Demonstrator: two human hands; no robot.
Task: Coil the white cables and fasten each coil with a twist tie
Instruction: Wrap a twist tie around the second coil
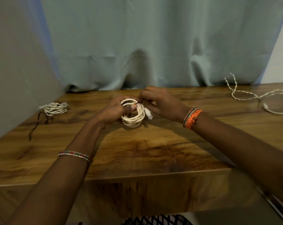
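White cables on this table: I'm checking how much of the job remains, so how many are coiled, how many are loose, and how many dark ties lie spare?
Coiled white cables: 2, one in the hands, one at far left
Loose white cables: 1
Spare dark ties: 1 cluster, exact number unclear
Total: 4

White cables on warm brown wood, against a pale blue-green curtain

The coiled cable is cream-white with a clear plug, and the twist tie on it is dark brown. The tied coil and the loose cable are white, the latter twisted like a braid. Spare ties are dark brown. The table shows honey-brown grain with darker streaks. The right wrist wears an orange braided band; both wrists carry red, green and silver bangles. The curtain is plain blue-green.
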